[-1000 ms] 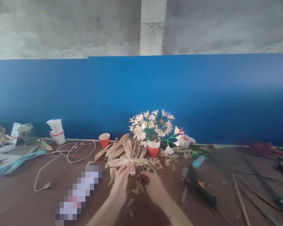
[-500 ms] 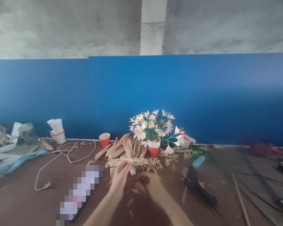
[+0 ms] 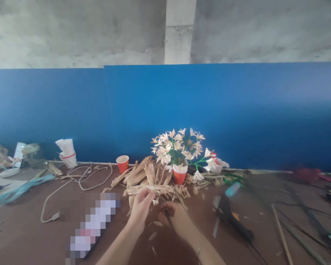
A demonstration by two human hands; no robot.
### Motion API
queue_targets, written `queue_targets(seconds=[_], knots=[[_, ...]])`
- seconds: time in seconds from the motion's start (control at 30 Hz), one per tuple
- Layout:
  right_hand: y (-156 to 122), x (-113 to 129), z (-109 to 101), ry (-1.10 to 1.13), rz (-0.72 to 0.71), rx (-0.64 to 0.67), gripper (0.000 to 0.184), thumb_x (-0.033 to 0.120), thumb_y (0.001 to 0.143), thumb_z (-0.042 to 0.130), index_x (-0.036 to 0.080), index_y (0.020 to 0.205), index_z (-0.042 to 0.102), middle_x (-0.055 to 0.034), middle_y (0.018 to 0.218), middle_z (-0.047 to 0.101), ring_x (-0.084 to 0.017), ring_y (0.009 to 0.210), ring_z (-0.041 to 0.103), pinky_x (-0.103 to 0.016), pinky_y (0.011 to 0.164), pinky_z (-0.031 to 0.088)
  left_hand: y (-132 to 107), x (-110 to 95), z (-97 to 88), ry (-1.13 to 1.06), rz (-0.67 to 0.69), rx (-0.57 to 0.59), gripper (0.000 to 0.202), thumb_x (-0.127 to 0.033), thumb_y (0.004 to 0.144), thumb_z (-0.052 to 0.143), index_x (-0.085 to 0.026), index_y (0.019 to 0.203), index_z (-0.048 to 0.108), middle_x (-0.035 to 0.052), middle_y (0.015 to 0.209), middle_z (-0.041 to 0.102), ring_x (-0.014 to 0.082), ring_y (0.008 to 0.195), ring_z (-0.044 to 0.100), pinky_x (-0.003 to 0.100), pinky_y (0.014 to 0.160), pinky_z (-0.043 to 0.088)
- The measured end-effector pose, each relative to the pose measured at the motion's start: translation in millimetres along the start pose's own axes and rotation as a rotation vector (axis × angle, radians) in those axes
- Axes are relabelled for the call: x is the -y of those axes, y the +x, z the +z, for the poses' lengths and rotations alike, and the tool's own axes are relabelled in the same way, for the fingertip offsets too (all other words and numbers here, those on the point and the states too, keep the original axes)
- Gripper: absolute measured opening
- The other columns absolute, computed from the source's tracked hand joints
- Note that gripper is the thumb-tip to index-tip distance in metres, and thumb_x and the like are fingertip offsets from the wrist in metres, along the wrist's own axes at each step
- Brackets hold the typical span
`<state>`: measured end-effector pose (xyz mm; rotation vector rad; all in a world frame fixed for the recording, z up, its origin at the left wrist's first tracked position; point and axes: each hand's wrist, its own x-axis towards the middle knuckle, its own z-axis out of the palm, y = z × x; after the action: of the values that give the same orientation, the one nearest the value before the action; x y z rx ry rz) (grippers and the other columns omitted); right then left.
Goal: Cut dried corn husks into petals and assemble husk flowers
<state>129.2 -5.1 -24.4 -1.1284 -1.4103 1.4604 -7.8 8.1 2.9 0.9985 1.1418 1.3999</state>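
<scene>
The left hand (image 3: 141,204) sits a little further left than it did a second ago, its forearm slanting out more, while the right hand (image 3: 176,217) has barely moved; over the last half-second both look almost settled — so the work goes on at the same small spot, and the shift seems a slight adjustment rather than a new step. The left thumb and fingers make a narrow pinch, though what lies between them is too small to tell; the right fingers are curled around a slim dark tool (image 3: 166,211), perhaps scissors, which is between the hands with its thin end angled up towards the left fingertips; whether it touches anything there I cannot tell. A pale scrap (image 3: 156,202) shows just beside the left thumb, held or merely lying behind it; no fresh cut can be made out. Just beyond lies the pile of dry husks (image 3: 139,178), unmoved, as is the bunch of pale flowers (image 3: 178,144) upright in its red-and-white cup (image 3: 180,177); loose slivers (image 3: 152,236) lie on the brown table (image 3: 30,239) — near the right hand, a dark glue gun (image 3: 233,221) lies apart.
</scene>
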Motion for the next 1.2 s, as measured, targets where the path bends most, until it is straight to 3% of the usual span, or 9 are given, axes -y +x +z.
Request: queue_targets(seconds=[0.43, 1.0, 1.07, 1.2], knots=[[-1, 7, -1, -0.103, -0.022, -0.021, 0.019, 0.031, 0.06, 0.069, 0.013, 0.065, 0.063, 0.0037, 0.047, 0.051, -0.007, 0.04, 0.04, -0.018, 0.039, 0.03, 5, 0, -4.1, 0.023, 0.025, 0.036, 0.018, -0.027, 0.063, 0.06, -0.017, 0.051, 0.052, -0.0043, 0.05, 0.053, 0.0087, 0.051, 0.043, 0.02, 0.053, 0.032], [-5, 18, -6, -0.19, 0.032, 0.033, 0.013, 0.027, 0.062, 0.06, 0.015, 0.057, 0.062, 0.0053, 0.039, 0.045, -0.006, 0.035, 0.037, -0.018, 0.037, 0.027, 17, 3, -13.9, 0.034, -0.068, 0.16, 0.019, -0.029, 0.059, 0.063, -0.016, 0.05, 0.052, -0.002, 0.049, 0.056, 0.0096, 0.046, 0.047, 0.022, 0.05, 0.034], [-1, 13, -8, -0.209, 0.023, 0.006, 0.013, 0.026, 0.063, 0.058, 0.015, 0.059, 0.061, 0.0045, 0.041, 0.047, -0.007, 0.035, 0.039, -0.018, 0.037, 0.028, 18, 2, -14.2, 0.065, -0.067, 0.155, 0.019, -0.031, 0.06, 0.062, -0.016, 0.052, 0.053, -0.0015, 0.051, 0.057, 0.01, 0.047, 0.047, 0.022, 0.049, 0.033], [5, 6, -12, -0.226, -0.107, -0.191, 0.015, 0.028, 0.065, 0.06, 0.016, 0.075, 0.062, 0.0002, 0.057, 0.059, -0.014, 0.052, 0.053, -0.021, 0.047, 0.039, 18, 0, -12.6, 0.233, 0.031, 0.132, 0.018, -0.028, 0.06, 0.062, -0.017, 0.05, 0.051, -0.0047, 0.045, 0.049, 0.0086, 0.044, 0.041, 0.021, 0.046, 0.029]])
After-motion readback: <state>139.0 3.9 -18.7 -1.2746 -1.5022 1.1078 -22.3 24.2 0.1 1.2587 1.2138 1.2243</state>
